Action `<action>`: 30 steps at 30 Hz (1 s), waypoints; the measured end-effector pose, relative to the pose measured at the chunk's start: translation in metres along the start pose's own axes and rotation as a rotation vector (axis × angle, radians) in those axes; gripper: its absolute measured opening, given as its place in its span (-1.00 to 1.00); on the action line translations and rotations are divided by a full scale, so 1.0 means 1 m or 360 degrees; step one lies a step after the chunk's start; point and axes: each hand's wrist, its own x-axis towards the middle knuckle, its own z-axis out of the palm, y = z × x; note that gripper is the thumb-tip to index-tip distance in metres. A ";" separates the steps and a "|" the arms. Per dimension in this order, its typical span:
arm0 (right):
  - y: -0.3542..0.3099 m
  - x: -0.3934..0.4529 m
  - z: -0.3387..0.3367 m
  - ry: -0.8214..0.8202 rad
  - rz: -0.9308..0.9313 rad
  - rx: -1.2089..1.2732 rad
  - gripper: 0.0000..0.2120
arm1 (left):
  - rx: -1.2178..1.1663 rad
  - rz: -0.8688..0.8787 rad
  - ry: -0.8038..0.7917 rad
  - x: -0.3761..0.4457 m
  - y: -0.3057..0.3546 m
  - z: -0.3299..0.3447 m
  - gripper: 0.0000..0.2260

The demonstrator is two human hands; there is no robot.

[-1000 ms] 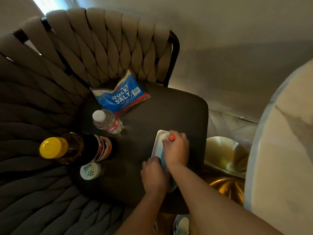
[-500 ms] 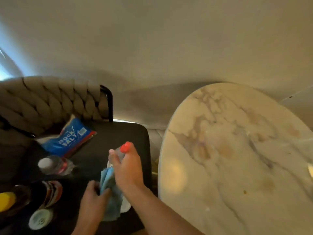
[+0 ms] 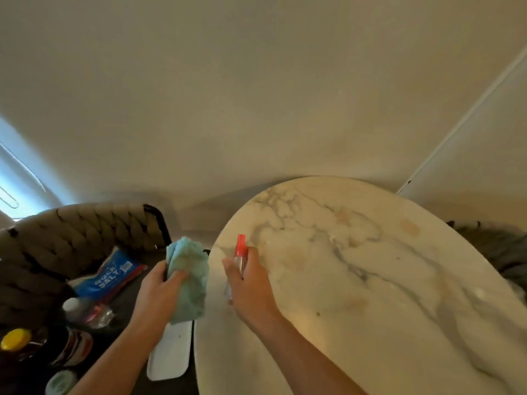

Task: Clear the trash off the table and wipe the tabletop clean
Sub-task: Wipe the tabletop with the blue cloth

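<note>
Now the spray bottle (image 3: 240,256), gripped in the right hand (image 3: 251,289), is best aimed along the marble tabletop's (image 3: 370,295) left edge, with the blue cloth (image 3: 188,277) kept bunched in the left hand (image 3: 159,295).

Dim and warm-toned overall, slightly soft throughout. Cool daylight entering from a window (image 3: 17,181) at the left edge, fading across the wall (image 3: 256,95). Faint sheen on the near part of the marble tabletop (image 3: 370,280). Deep shadow over the chair (image 3: 71,238) at lower left. Strong wide-angle bending toward the frame edges.
</note>
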 end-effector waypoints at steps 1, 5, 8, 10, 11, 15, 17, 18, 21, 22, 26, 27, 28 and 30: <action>0.004 -0.006 -0.019 -0.0010 0.0017 -0.0005 -0.64 | -0.0007 -0.0016 -0.0006 -0.008 0.008 0.010 -0.81; 0.023 -0.040 -0.099 -0.0074 -0.0031 -0.0169 -0.45 | -0.0042 -0.0050 -0.0098 -0.043 0.030 0.053 -0.85; 0.041 -0.065 -0.163 -0.0026 -0.0030 -0.0300 -0.47 | -0.0017 -0.0037 -0.0186 -0.075 0.043 0.087 -0.89; 0.053 -0.084 -0.198 0.0008 -0.0036 -0.0345 -0.49 | 0.0011 0.0017 -0.0225 -0.094 0.046 0.107 -0.88; 0.056 -0.094 -0.214 0.0030 -0.0039 -0.0352 -0.49 | 0.0030 0.0055 -0.0257 -0.103 0.048 0.115 -0.86; 0.070 -0.124 -0.261 0.0182 -0.0051 -0.0372 -0.53 | 0.0103 0.0170 -0.0410 -0.127 0.051 0.145 -0.93; 0.074 -0.135 -0.274 0.0277 -0.0042 -0.0368 -0.60 | 0.0166 0.0199 -0.0477 -0.132 0.054 0.159 -0.93; 0.075 -0.140 -0.279 0.0314 -0.0019 -0.0367 -0.63 | 0.0194 0.0211 -0.0514 -0.136 0.057 0.167 -0.92; 0.076 -0.153 -0.293 0.0409 0.0014 -0.0415 -0.67 | 0.0229 0.0257 -0.0610 -0.150 0.063 0.189 -0.93; 0.075 -0.156 -0.298 0.0444 0.0021 -0.0425 -0.68 | 0.0235 0.0280 -0.0648 -0.154 0.066 0.195 -0.94; 0.081 -0.163 -0.317 0.0458 0.0047 -0.0498 -0.60 | 0.0294 0.0355 -0.0679 -0.167 0.074 0.210 -0.97; 0.085 -0.163 -0.321 0.0456 0.0043 -0.0544 -0.57 | 0.0301 0.0368 -0.0680 -0.169 0.075 0.213 -0.97; 0.089 -0.163 -0.326 0.0468 0.0049 -0.0586 -0.55 | 0.0320 0.0382 -0.0680 -0.171 0.077 0.215 -0.97; 0.098 -0.161 -0.337 0.0553 0.0088 -0.0730 -0.56 | 0.0355 0.0413 -0.0669 -0.175 0.082 0.226 -0.95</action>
